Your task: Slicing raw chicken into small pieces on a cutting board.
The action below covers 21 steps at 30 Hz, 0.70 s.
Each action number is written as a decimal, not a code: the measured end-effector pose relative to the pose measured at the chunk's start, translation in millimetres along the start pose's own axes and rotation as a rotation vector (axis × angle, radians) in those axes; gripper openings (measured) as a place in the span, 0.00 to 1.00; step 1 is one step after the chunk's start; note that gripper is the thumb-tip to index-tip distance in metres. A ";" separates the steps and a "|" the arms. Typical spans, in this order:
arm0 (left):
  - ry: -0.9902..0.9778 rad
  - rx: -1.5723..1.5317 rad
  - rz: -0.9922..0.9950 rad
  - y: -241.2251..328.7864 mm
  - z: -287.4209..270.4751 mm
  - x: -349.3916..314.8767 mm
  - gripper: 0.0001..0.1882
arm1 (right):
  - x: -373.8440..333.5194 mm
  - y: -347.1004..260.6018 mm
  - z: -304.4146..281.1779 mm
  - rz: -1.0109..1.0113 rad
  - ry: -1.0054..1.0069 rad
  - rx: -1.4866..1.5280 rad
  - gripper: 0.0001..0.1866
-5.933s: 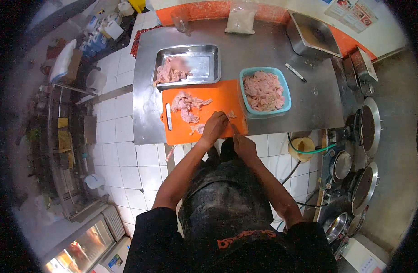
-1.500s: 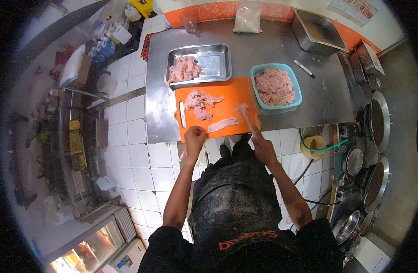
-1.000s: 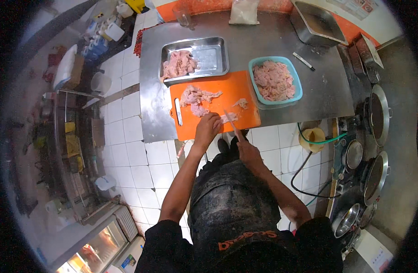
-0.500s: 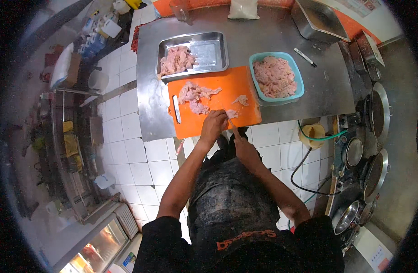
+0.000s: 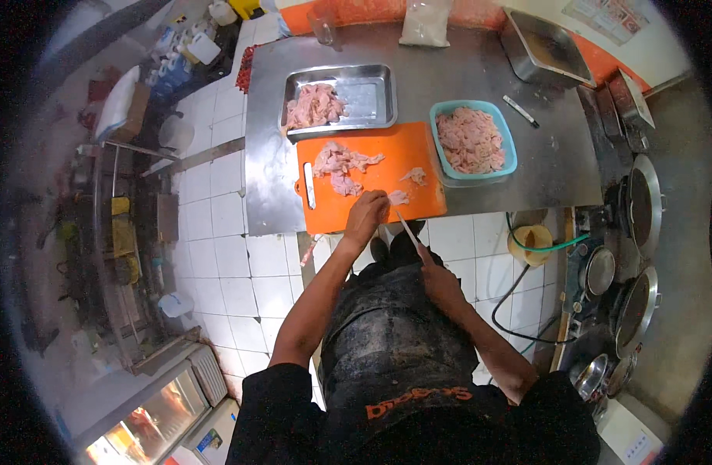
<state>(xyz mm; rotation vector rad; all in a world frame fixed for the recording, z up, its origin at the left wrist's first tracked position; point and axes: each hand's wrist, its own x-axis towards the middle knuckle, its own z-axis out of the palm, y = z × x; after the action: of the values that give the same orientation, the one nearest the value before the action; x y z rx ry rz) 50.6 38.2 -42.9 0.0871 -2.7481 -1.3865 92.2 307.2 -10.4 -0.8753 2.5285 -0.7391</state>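
My left hand (image 5: 368, 215) is at the near edge of an orange cutting board (image 5: 375, 211), its fingers curled together. Whatever they may hold is hidden. Right beside its fingertips lies a small piece of raw meat (image 5: 399, 198), pale pink, perhaps chicken. My right hand (image 5: 441, 280) grips a knife (image 5: 409, 231) by the handle, with the blade slanting up toward that piece. Another scrap of meat (image 5: 414, 177) lies farther right on the board. A larger heap of raw meat (image 5: 343, 165) covers part of its left half.
Behind the board stands a steel tray (image 5: 369, 97) partly filled with meat. A light-blue tub (image 5: 512, 159) full of meat is at its right, near a marker (image 5: 521, 111). A deep steel pan (image 5: 542, 48) and a bag of pale powder (image 5: 424, 25) stand farther back. Pans (image 5: 639, 310) line the right side.
My right hand has drawn the knife back toward my body, away from the small piece of meat. My left hand stays near that piece. The whole view has shifted slightly.
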 end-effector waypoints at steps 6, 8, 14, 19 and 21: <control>0.082 -0.035 -0.107 26.5 -33.6 -16.5 0.13 | 21.6 5.4 6.2 0.086 -0.035 0.135 0.31; 0.090 0.474 -0.161 126.0 -82.4 -14.2 0.13 | 35.6 -7.5 9.9 0.232 -0.117 0.198 0.32; 0.504 0.576 0.356 102.7 -80.4 -17.6 0.11 | 59.3 -54.4 7.8 0.120 -0.201 0.129 0.35; 0.473 0.529 0.343 96.7 -76.7 -15.8 0.10 | 51.2 -57.5 13.1 0.117 -0.220 0.114 0.33; 0.503 0.514 0.378 97.9 -78.0 -14.5 0.09 | 50.7 -58.5 13.8 0.145 -0.242 0.112 0.33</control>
<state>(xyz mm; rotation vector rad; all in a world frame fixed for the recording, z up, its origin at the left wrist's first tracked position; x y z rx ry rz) 69.2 34.9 81.7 -0.0529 -2.4394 -0.4669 88.3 230.1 4.4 -0.6907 2.2858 -0.6779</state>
